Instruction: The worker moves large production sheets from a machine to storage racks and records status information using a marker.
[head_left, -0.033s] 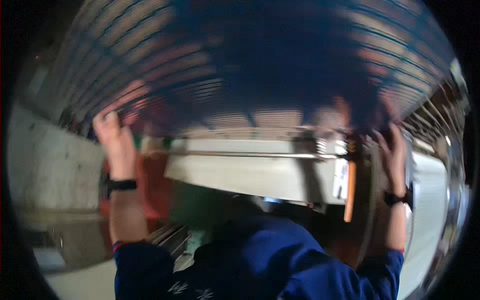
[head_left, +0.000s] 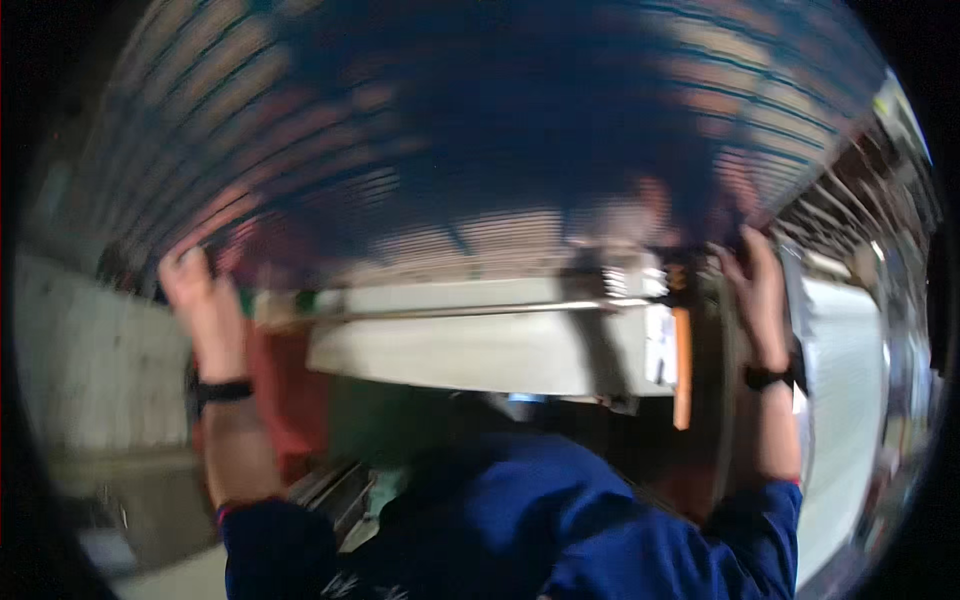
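Navy shirt (head_left: 540, 500), worn, nearest. White surface (head_left: 470, 355): one metal rod (head_left: 480, 311) crossing nearer its far edge; one orange strip (head_left: 682, 370) beside its right edge. Left hand (head_left: 208, 305), black-banded, fingers bent; right hand (head_left: 763, 290), black-banded, thumb apart from fingers; clamped or merely resting, cannot tell, blurred. Large blue ribbed panel (head_left: 530, 110), glossy: beyond, near left and right corners at the hands.

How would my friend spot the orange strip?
Find the big blue slatted panel up top, then the pale board below. Between that board's right end and the right hand is a narrow strip, orange, not pale like the board.
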